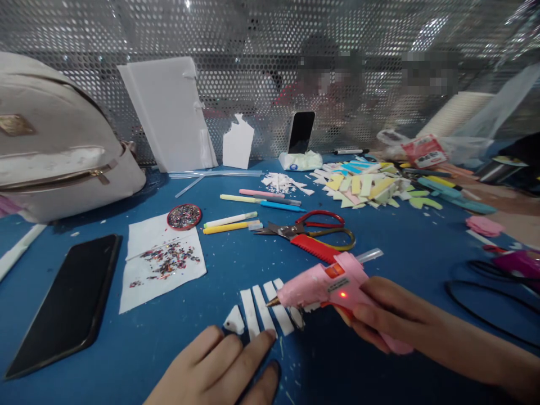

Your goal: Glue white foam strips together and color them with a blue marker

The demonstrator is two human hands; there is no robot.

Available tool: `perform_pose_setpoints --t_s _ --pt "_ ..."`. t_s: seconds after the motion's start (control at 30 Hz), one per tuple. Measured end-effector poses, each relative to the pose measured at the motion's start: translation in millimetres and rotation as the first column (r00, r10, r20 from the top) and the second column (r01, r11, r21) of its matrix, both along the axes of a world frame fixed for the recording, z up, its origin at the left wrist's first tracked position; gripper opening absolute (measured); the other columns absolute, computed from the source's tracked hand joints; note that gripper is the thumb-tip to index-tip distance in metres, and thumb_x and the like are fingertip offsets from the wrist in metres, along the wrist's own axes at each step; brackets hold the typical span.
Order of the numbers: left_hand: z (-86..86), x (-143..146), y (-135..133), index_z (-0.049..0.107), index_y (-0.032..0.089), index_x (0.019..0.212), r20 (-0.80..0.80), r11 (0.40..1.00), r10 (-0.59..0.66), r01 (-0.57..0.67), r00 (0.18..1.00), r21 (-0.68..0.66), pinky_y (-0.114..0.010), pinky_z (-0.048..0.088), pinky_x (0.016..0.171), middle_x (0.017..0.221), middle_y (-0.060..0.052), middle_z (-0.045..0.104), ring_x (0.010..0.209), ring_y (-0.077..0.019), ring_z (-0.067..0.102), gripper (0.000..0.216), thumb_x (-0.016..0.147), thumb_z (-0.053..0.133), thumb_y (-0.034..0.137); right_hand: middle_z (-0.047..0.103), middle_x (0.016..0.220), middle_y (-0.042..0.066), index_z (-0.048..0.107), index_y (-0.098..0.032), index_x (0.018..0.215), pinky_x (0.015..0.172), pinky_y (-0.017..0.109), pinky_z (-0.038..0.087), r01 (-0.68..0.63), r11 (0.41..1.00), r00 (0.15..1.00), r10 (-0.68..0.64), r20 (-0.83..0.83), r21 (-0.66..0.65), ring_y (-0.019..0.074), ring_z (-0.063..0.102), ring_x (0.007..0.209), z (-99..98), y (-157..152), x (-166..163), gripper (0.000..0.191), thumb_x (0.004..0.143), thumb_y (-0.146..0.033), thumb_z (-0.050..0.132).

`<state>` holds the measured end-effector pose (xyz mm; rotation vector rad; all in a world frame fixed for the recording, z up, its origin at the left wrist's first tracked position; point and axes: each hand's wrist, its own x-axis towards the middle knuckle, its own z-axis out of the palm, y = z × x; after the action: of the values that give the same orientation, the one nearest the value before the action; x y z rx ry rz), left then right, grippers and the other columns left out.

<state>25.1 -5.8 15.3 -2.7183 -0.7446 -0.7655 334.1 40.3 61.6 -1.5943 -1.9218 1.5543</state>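
Note:
A pink hot glue gun (323, 284) with a lit red light and a clear glue stick at its back is gripped in my right hand (392, 315). Its metal nozzle points left, over several white strips (264, 308) lying side by side. My left hand (223, 365) rests with fingers stretched out, a fingertip at the lower end of one strip. Just left of the strips lies a small white pointed piece (234, 320) with a dark dot. Red-handled scissors (295, 230) and a red-handled cutting tool (314, 247) lie behind the glue gun.
Glitter bits (172, 259) lie on a white paper (126, 292), beside a round glitter lid (184, 217). Left are a dark phone (67, 304) and a backpack (63, 146). Markers (232, 219), coloured scraps (371, 185) and an upright phone (301, 132) are farther back. A black cable (472, 304) curls right.

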Motion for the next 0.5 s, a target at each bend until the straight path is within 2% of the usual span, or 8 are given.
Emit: perform_pose_setpoints --t_s 0.17,0.3,0.5 --pt "1.3 0.1 0.3 0.073 0.024 0.108 -0.011 1.000 -0.002 0.002 1.000 0.003 -0.032 0.041 0.076 0.120 0.000 0.075 0.076 -0.0145 0.060 0.040 0.111 0.034 0.016 0.056 0.065 0.000 0.071 -0.023 0.089 0.056 0.031 0.043 0.041 0.999 0.999 -0.041 -0.014 0.000 0.0183 0.049 0.058 -1.8 -1.1 2.1 0.060 0.088 -0.078 0.050" --pt "1.3 -0.4 1.4 0.073 0.025 0.106 -0.013 1.000 0.005 -0.005 1.000 -0.003 -0.031 0.042 0.075 0.119 0.001 0.075 0.074 -0.0144 0.060 0.041 0.111 0.034 0.015 0.055 0.064 0.000 0.071 -0.023 0.093 0.053 0.029 0.041 -0.036 0.999 0.998 0.035 -0.061 -0.007 0.0175 0.047 0.056 -6.5 1.2 7.5 0.060 0.092 -0.077 0.045" --pt "-2.8 1.4 4.0 0.073 0.025 0.106 0.011 1.000 0.003 -0.003 1.000 0.011 -0.031 0.042 0.073 0.119 0.002 0.075 0.072 -0.0142 0.058 0.040 0.112 0.034 0.017 0.055 0.064 -0.001 0.070 -0.023 0.097 0.056 0.029 0.041 -0.056 0.998 0.989 0.052 -0.137 -0.027 0.0163 0.047 0.056 -7.3 1.5 9.8 0.057 0.095 -0.073 0.045"
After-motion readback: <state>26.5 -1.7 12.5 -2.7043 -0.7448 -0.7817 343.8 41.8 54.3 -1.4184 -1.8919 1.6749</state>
